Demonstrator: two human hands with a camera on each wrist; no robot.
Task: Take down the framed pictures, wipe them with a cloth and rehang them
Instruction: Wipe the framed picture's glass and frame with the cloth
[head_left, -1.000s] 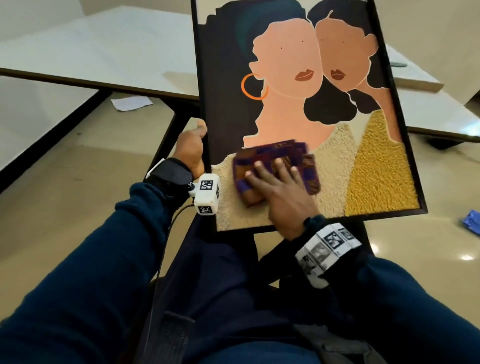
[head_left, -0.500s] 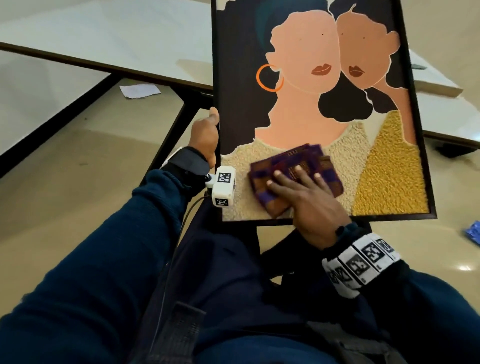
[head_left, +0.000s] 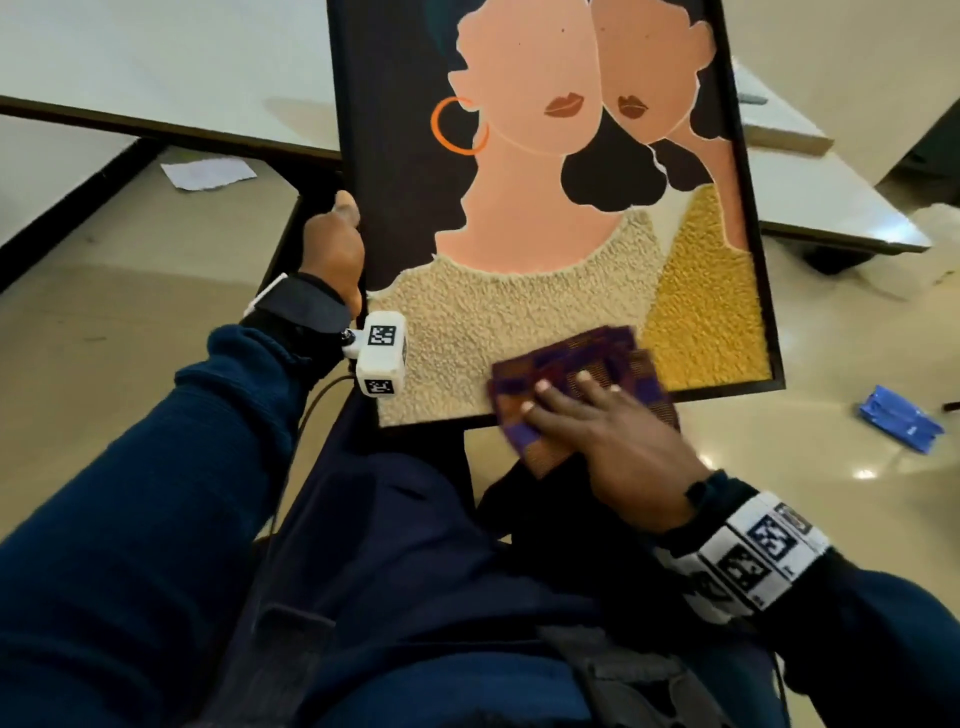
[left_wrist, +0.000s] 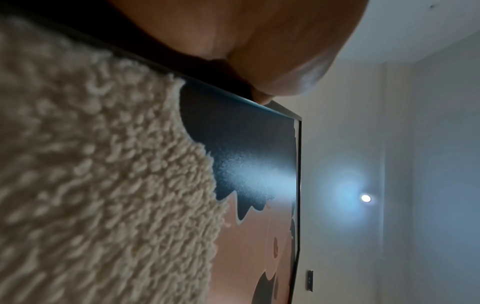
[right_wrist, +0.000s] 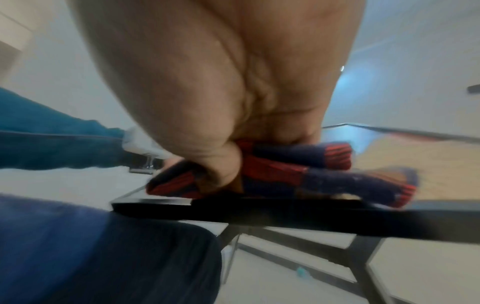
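I see the black-framed picture of two stylised women with tufted cream and mustard panels tilted back, its lower edge over the person's lap and its top leaning away toward 12 o'clock. In the left wrist view the same picture shows its cream tufted panel close up and a glare patch on the dark area.

The left hand is at 9 o'clock of the picture and grips its left frame edge, thumb pointing up along the outer side. The left wrist view confirms the hand bearing on the frame edge; the fingers behind the frame are hidden.

The right hand lies at 6 o'clock of the picture, fingers straight and spread, pressing a folded purple, orange and brown checked cloth flat against the lower part of the picture. The cloth overlaps the bottom frame rail, partly on the cream panel and just beside the mustard panel. In the right wrist view, which is blurred, the hand bears down on the cloth at the frame's black lower rail, and the thumb tucks against the cloth's near edge.

Behind the picture, a white worktop with dark legs extends toward 10 o'clock. A white sheet of paper lies on the beige floor beneath it. A blue packet lies on the floor at 3 o'clock, well apart from the picture.
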